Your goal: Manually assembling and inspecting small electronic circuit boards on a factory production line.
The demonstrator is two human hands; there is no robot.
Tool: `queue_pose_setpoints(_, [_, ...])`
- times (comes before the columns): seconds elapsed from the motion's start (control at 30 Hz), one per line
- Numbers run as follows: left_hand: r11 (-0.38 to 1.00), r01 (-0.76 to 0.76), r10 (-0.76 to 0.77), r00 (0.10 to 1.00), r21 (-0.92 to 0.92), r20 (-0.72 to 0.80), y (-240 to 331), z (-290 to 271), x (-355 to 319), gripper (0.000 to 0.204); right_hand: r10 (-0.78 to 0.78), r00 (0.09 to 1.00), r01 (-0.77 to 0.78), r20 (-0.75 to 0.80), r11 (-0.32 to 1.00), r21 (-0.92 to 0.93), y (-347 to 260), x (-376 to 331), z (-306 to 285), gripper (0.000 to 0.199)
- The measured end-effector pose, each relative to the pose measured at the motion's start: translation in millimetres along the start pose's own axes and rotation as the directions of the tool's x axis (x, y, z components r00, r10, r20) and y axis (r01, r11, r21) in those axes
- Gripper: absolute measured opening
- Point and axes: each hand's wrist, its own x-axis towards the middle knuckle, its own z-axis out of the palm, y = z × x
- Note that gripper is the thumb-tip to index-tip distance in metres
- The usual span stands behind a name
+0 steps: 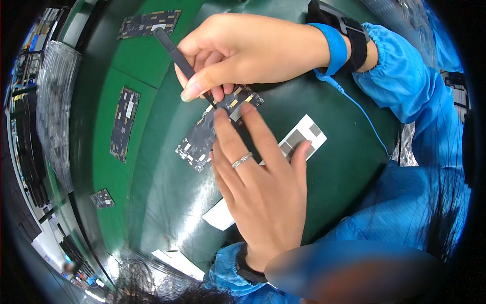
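Observation:
A black circuit board [196, 138] with light-coloured parts lies on the dark green mat. My right hand [217, 58] grips black tweezers [174, 52], their tips down at the board beside my left fingertips. My left hand [263, 187], a ring on one finger, rests with fingers stretched and spread; two fingertips touch the board around a small grey patch [236, 115]. Exactly what lies under those fingertips is hidden. Partly beneath my left hand is a white sheet [320, 138] with grey rectangles on it.
More circuit boards lie on the lighter green strip: one [150, 23] at the far edge, one [125, 124] at the left, a small one [103, 198] nearer. A blue cord [365, 115] runs from my right wrist strap [331, 48]. Transparent plastic trays [56, 111] stand at the left.

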Motion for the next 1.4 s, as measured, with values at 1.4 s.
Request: queue_pose_setpoints(1.4, [0.974, -0.13, 0.185, 0.926, -0.183, 0.329, 35.6, -19.4, -50.6, 0.085, 0.039, 0.997, -0.037, 0.061, 0.999, -0.02, -16.2, -74.1, 3.7, 0.018])
